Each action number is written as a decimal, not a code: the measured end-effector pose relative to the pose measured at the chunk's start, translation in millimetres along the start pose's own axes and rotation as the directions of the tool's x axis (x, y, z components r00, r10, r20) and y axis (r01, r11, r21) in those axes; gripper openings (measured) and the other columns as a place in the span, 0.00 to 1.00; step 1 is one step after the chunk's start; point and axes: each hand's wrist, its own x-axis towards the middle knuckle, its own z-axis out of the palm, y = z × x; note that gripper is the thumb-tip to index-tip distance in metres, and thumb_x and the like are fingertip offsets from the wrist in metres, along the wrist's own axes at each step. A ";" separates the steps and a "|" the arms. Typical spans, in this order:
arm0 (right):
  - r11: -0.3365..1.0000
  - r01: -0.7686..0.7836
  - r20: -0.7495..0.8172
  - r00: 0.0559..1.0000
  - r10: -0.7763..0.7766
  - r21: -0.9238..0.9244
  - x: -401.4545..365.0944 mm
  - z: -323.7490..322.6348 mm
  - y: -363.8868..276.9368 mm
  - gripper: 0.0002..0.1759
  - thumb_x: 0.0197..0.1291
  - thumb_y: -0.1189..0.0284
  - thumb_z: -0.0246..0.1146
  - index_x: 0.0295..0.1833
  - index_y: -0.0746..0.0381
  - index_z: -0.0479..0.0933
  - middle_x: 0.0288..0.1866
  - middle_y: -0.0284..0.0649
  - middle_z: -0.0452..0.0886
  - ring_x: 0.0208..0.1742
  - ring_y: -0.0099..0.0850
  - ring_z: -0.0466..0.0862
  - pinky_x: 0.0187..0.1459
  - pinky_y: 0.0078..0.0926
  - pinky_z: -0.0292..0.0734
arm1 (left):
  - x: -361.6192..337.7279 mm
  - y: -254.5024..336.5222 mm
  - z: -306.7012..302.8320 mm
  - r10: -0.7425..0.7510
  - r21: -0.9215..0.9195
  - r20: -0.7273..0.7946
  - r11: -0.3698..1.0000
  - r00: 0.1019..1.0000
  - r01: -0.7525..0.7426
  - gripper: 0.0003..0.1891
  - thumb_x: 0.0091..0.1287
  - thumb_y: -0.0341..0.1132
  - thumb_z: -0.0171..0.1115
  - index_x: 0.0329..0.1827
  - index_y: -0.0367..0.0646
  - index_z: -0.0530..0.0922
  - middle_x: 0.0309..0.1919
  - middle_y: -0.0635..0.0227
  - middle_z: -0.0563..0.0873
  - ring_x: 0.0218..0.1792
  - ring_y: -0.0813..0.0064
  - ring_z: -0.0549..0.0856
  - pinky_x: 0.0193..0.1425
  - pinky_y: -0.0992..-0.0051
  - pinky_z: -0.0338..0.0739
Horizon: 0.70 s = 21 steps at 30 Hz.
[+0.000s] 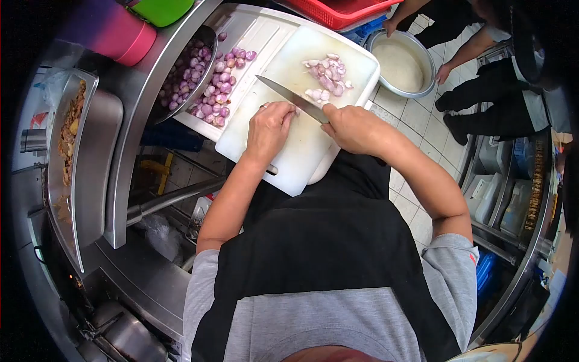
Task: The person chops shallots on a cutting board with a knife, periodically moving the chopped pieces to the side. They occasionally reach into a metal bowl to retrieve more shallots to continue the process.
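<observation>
My right hand [357,129] grips the handle of a kitchen knife [294,99], its long blade pointing to the upper left over the white cutting board [295,51]. Just below the blade, my left hand [268,130] is closed with its fingertips bunched on the board. A bit of shallot [296,111] shows at those fingertips, mostly hidden by the hand and blade. Farther up the board lies a pile of peeled and cut shallots [329,73], with a few pieces close to the knife. Whole purple shallots [220,87] are heaped to the left of the board.
A metal bowl [208,45] of more shallots lies tipped at the left, on a white tray [247,21]. At the upper right, another person's hands [443,73] hold a large metal pot [404,63] of pale contents. A red basket [338,15] stands behind the board.
</observation>
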 end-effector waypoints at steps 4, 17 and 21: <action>0.998 -0.050 -0.013 0.999 0.050 0.025 -3.8 10.3 -5.0 0.16 0.69 0.64 0.56 0.47 0.68 0.67 0.30 0.62 0.82 0.36 0.59 0.84 0.42 0.53 0.78 | 0.0 -1.0 1.1 -0.011 0.015 -0.005 1.000 1.000 0.012 0.05 0.59 0.25 0.66 0.37 0.41 0.81 0.32 0.61 0.86 0.37 0.57 0.85 0.44 0.62 0.79; 0.994 -0.078 -0.032 0.996 0.081 0.078 0.3 26.4 -4.3 0.17 0.70 0.64 0.56 0.46 0.70 0.68 0.30 0.61 0.82 0.38 0.59 0.84 0.43 0.53 0.77 | -2.3 -2.1 2.8 -0.007 0.016 -0.021 1.000 1.000 0.007 0.04 0.59 0.25 0.66 0.36 0.41 0.80 0.32 0.61 0.85 0.37 0.58 0.85 0.44 0.63 0.79; 0.989 -0.052 -0.073 0.995 0.063 0.142 10.4 34.5 2.0 0.17 0.70 0.63 0.56 0.46 0.69 0.67 0.31 0.62 0.82 0.39 0.60 0.83 0.44 0.54 0.76 | -2.3 -0.4 1.0 0.003 0.018 -0.026 1.000 1.000 -0.002 0.04 0.59 0.26 0.66 0.35 0.41 0.80 0.31 0.61 0.85 0.36 0.58 0.85 0.43 0.63 0.80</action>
